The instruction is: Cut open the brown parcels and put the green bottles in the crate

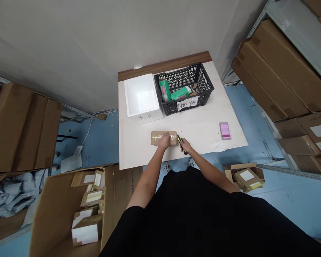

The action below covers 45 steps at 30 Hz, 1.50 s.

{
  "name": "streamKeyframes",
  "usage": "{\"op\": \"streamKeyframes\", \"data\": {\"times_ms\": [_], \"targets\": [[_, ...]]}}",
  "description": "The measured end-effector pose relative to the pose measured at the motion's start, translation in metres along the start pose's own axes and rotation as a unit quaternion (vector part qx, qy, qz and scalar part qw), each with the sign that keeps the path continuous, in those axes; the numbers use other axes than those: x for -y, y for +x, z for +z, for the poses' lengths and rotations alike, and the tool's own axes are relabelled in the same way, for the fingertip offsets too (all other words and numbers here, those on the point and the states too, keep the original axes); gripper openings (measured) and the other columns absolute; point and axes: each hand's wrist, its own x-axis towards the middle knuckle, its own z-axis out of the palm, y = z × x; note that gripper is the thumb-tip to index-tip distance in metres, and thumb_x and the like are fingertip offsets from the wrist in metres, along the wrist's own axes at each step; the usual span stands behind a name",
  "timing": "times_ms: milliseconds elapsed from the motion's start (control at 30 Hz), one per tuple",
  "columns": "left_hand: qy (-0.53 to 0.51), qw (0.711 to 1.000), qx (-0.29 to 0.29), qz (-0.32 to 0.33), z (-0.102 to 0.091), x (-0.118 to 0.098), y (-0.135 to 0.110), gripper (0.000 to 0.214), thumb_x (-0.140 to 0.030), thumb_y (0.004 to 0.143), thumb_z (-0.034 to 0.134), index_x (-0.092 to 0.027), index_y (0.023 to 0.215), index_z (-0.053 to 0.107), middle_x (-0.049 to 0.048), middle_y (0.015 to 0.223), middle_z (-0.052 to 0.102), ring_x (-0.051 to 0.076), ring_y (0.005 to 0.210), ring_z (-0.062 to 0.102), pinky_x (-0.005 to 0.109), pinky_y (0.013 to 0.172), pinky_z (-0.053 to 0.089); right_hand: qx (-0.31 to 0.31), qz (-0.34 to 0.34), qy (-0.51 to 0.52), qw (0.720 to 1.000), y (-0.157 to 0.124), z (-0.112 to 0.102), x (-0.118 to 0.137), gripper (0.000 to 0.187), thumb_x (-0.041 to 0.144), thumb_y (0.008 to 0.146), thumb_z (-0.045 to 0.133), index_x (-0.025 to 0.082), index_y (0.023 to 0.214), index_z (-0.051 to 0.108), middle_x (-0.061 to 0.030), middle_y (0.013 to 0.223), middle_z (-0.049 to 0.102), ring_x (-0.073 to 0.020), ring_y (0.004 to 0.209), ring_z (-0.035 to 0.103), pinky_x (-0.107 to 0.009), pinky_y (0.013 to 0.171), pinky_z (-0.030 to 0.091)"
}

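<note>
A small brown cardboard box (155,138) with shiny clear tape across it lies near the front edge of the white table. My left hand (164,141) holds it down from above, fingers bent over its top. Wrapped in my right hand (186,146) is a yellow-and-black utility knife (181,141). The knife's front end is close to the right end of the box; whether the blade touches the cardboard is too small to tell.
Behind the box stand a white foam bin (143,96) and a black plastic crate (186,91) with green packages. A blurred pink item (225,131) lies at the right. Large cartons (280,71) fill the shelves, and a big open carton (108,200) with parcels stands at lower left.
</note>
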Motion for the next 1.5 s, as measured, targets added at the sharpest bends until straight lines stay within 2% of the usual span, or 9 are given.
{"op": "streamKeyframes", "data": {"times_ms": [300, 467, 767, 1100, 1300, 1400, 1500], "targets": [[-0.003, 1.0, -0.01, -0.014, 0.003, -0.003, -0.003, 0.077, -0.024, 0.073, 0.095, -0.025, 0.141, 0.056, 0.017, 0.168, 0.043, 0.031, 0.146, 0.054, 0.038, 0.109, 0.05, 0.014, -0.009, 0.035, 0.999, -0.002, 0.004, 0.01, 0.019, 0.045, 0.108, 0.052, 0.027, 0.111, 0.048, 0.0092, 0.061, 0.054, -0.0124, 0.04, 0.054, -0.02, 0.042, 0.046], [-0.005, 1.0, -0.011, -0.01, 0.004, -0.003, -0.001, 0.076, -0.023, 0.072, 0.095, -0.025, 0.139, 0.057, 0.0162, 0.167, 0.044, 0.031, 0.144, 0.057, 0.036, 0.107, 0.051, 0.034, -0.011, 0.008, 0.999, -0.004, -0.001, 0.017, 0.026, 0.052, 0.107, 0.055, 0.027, 0.106, 0.047, 0.0092, 0.061, 0.053, -0.0112, 0.041, 0.053, -0.019, 0.044, 0.046], [0.004, 1.0, -0.001, -0.017, 0.006, -0.002, 0.0, 0.072, -0.024, 0.075, 0.094, -0.025, 0.138, 0.058, 0.0153, 0.169, 0.042, 0.03, 0.142, 0.057, 0.036, 0.105, 0.051, 0.053, 0.0, 0.003, 0.999, -0.016, -0.01, 0.018, 0.022, 0.047, 0.108, 0.056, 0.027, 0.11, 0.049, 0.009, 0.059, 0.053, -0.0123, 0.041, 0.052, -0.021, 0.045, 0.047], [0.002, 1.0, -0.002, -0.024, 0.006, -0.001, 0.001, 0.076, -0.025, 0.073, 0.096, -0.023, 0.139, 0.057, 0.018, 0.171, 0.039, 0.032, 0.142, 0.058, 0.037, 0.107, 0.05, 0.061, 0.014, 0.005, 0.998, -0.023, -0.007, 0.01, 0.017, 0.043, 0.109, 0.055, 0.027, 0.106, 0.048, 0.0096, 0.055, 0.053, -0.0116, 0.038, 0.049, -0.019, 0.043, 0.044], [-0.012, 1.0, -0.007, -0.018, 0.01, 0.002, 0.003, 0.073, -0.023, 0.073, 0.096, -0.023, 0.135, 0.059, 0.0167, 0.171, 0.039, 0.031, 0.142, 0.056, 0.037, 0.108, 0.049, 0.098, 0.027, -0.048, 0.994, -0.023, -0.027, -0.008, 0.019, 0.04, 0.103, 0.063, 0.026, 0.107, 0.051, 0.0096, 0.051, 0.053, -0.0131, 0.034, 0.048, -0.02, 0.038, 0.039], [-0.006, 1.0, -0.017, 0.002, 0.01, 0.003, 0.003, 0.07, -0.022, 0.072, 0.095, -0.024, 0.133, 0.061, 0.0146, 0.169, 0.042, 0.032, 0.147, 0.05, 0.038, 0.111, 0.048, 0.06, 0.012, -0.013, 0.998, -0.023, -0.031, -0.018, 0.022, 0.043, 0.102, 0.062, 0.026, 0.108, 0.051, 0.0099, 0.054, 0.053, -0.0127, 0.036, 0.05, -0.02, 0.039, 0.041], [0.01, 0.998, -0.021, 0.051, 0.004, 0.008, 0.004, 0.076, -0.028, 0.072, 0.096, -0.026, 0.139, 0.06, 0.0123, 0.163, 0.049, 0.034, 0.15, 0.044, 0.042, 0.117, 0.044, -0.019, -0.005, 0.05, 0.999, -0.02, -0.016, -0.023, 0.031, 0.052, 0.1, 0.062, 0.027, 0.113, 0.047, 0.0112, 0.058, 0.053, -0.0116, 0.039, 0.051, -0.019, 0.042, 0.045]]}}
